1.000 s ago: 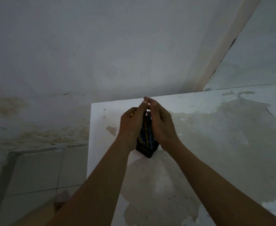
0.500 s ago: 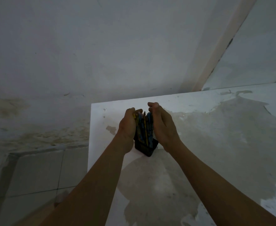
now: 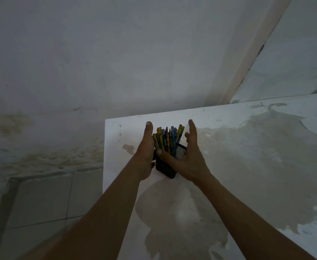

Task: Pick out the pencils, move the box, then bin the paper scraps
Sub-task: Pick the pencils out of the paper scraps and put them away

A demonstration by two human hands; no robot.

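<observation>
A black mesh pencil box (image 3: pixel 166 168) stands near the far left corner of the white table (image 3: pixel 247 166). Several blue and yellow pencils (image 3: pixel 168 139) stick up out of it, fanned apart. My left hand (image 3: pixel 145 152) is flat against the left side of the box and the pencils, fingers straight. My right hand (image 3: pixel 187 158) is spread on the right side, its thumb lying across the front of the pencils just above the box's rim and its fingers raised apart from the bundle. No paper scraps or bin are in view.
The table's left edge (image 3: pixel 104 156) drops to a tiled floor (image 3: pixel 41 199). A stained wall (image 3: pixel 97 62) rises close behind the table. The tabletop has worn, discoloured patches to the right of the box.
Both hands were cupped tight over the pencil tops a second ago. They have spread apart and lowered, and the pencils now stand uncovered and fanned out.
</observation>
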